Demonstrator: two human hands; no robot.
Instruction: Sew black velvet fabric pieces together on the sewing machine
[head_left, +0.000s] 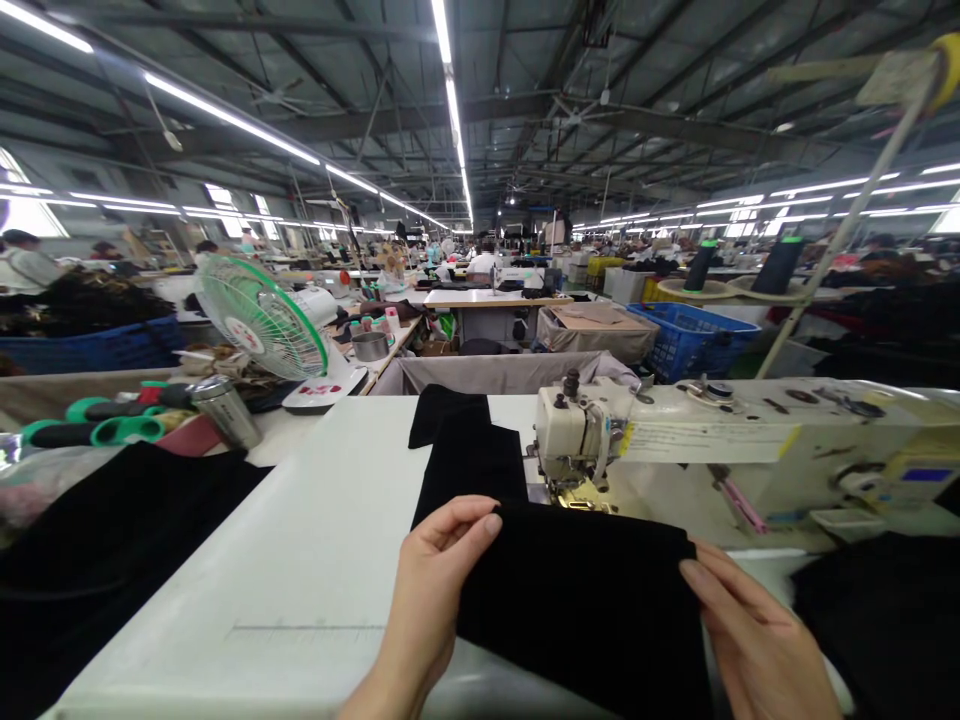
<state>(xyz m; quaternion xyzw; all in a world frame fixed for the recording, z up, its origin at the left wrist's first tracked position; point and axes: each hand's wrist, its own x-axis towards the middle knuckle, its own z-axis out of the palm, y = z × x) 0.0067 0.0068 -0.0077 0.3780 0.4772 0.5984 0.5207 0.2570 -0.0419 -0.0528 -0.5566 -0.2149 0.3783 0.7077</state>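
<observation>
Closest, just before the sewing machine (697,430), the left hand (435,575) and the right hand (757,625) pinched the top corners of a black cloth (585,600) between thumb and fingers. More black pieces (472,465) lay left of the machine on the white table (330,530); farther left stood a green-rimmed fan (259,318), and behind the machine a blue crate (690,342).

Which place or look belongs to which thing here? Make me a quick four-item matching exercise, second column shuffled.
1. fan
2. metal flask
3. black cloth at bottom centre
4. sewing machine

A. pinched by the left hand and right hand
B. cream, with a paper strip on its side
C. green-rimmed, on a white base
D. silver, beside green-ended spools

Pairs: 1-C, 2-D, 3-A, 4-B.
</observation>
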